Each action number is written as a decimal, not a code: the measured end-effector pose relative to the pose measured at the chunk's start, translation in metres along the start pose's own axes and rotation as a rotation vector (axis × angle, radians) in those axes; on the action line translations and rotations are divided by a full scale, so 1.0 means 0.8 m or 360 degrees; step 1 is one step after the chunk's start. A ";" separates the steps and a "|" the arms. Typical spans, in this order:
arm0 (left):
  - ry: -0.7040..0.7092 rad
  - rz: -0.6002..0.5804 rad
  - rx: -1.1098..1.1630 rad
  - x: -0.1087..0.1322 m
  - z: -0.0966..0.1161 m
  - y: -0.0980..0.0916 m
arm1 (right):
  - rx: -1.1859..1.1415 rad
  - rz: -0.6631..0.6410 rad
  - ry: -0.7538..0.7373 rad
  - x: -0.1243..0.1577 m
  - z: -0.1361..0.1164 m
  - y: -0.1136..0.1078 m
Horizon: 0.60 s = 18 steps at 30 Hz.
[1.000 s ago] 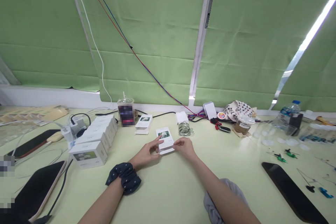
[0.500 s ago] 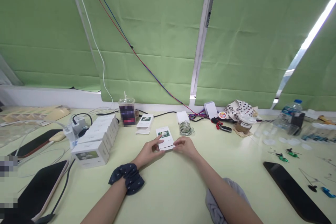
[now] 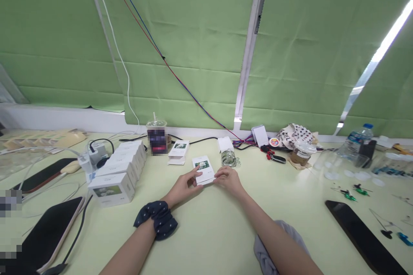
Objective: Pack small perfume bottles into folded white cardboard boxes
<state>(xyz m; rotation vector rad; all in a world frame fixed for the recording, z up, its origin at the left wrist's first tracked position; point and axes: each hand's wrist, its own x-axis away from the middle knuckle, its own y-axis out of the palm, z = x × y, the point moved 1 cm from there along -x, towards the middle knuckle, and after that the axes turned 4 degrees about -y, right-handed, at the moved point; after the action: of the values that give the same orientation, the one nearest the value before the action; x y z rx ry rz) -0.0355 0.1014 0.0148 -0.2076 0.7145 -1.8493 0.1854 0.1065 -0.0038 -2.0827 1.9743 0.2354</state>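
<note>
A flat white cardboard box (image 3: 204,174) with a green photo print lies in the middle of the table. My left hand (image 3: 184,185) grips its left side, thumb at the near corner and fingers over the face. At the near right corner, the fingers of my right hand (image 3: 228,179) pinch the box's end flap. Just beyond, a small open white box (image 3: 178,149) lies with its flap toward me. A clear coiled item (image 3: 229,158), too small to make out, sits beyond my right hand by a white card (image 3: 225,143).
Rows of assembled white boxes (image 3: 113,187) stand at the left beside chargers and cables. A drink cup (image 3: 157,137) is at the back. Phones lie at far left (image 3: 53,232) and right (image 3: 363,236). Dessert cup (image 3: 302,153), water bottle (image 3: 356,139) and green clips (image 3: 348,195) occupy the right.
Almost nothing differs. The view has shifted very slightly; both hands stay on the box in the same grip, with the right fingers still at the flap.
</note>
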 end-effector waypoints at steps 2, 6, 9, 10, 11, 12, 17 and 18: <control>0.0000 -0.0013 -0.0004 0.000 0.000 0.000 | 0.0016 0.0006 -0.0004 0.000 0.000 0.000; -0.0012 0.0001 -0.0016 -0.001 0.001 0.001 | 0.0050 0.0022 -0.0022 0.000 0.001 -0.001; -0.0034 0.0012 -0.0020 -0.001 0.003 0.001 | 0.0012 0.0029 -0.0021 0.000 0.002 -0.001; -0.0039 0.0010 -0.0017 -0.001 0.004 0.001 | -0.0007 0.0025 -0.0017 0.000 0.001 -0.001; -0.0041 0.0006 -0.0011 -0.001 0.004 0.000 | -0.0027 0.0020 -0.0013 0.000 0.001 -0.001; -0.0039 -0.0001 -0.0003 -0.001 0.005 0.000 | -0.0049 0.0014 -0.0010 0.000 0.001 -0.001; -0.0030 0.0001 0.0030 -0.001 0.004 0.000 | -0.0213 0.0004 0.0064 0.002 -0.001 0.000; -0.0028 0.0006 0.0036 -0.001 0.004 0.000 | -0.0255 -0.0004 0.0089 0.003 -0.001 0.001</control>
<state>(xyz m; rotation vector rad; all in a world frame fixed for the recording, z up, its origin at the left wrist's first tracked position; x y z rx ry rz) -0.0335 0.1008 0.0173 -0.2077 0.6808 -1.8492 0.1846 0.1042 -0.0038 -2.2122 2.0461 0.3494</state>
